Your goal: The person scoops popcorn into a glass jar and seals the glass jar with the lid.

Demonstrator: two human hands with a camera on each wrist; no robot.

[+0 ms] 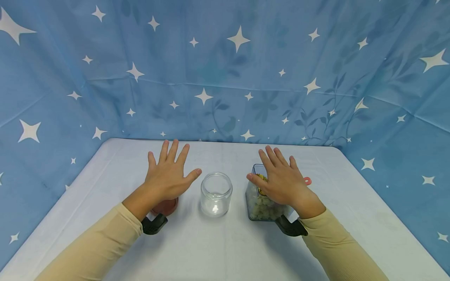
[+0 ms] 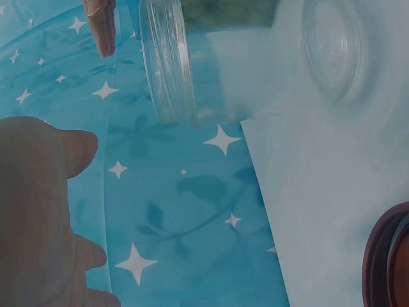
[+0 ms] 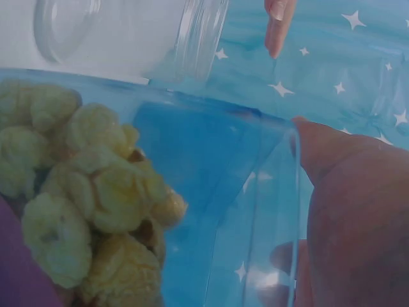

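Both hands are held up with fingers straight and spread. My left hand (image 1: 166, 175) hovers over a round reddish-brown lid (image 1: 169, 207), largely hidden beneath it; the lid's dark rim also shows in the left wrist view. Between the hands, an uncovered clear glass jar (image 1: 216, 201) stands upright with nothing visible inside. My right hand (image 1: 284, 181) is above a clear square-sided container (image 1: 250, 207), covering part of its mouth. Pale yellow popcorn (image 3: 115, 192) fills its lower part. Neither hand grips anything.
A coral-red ring-shaped handle end (image 1: 307, 180) pokes out beyond my right hand. The white-covered table (image 1: 225, 249) has rounded far corners. A blue star-patterned cloth (image 1: 218, 70) hangs behind it and along both sides.
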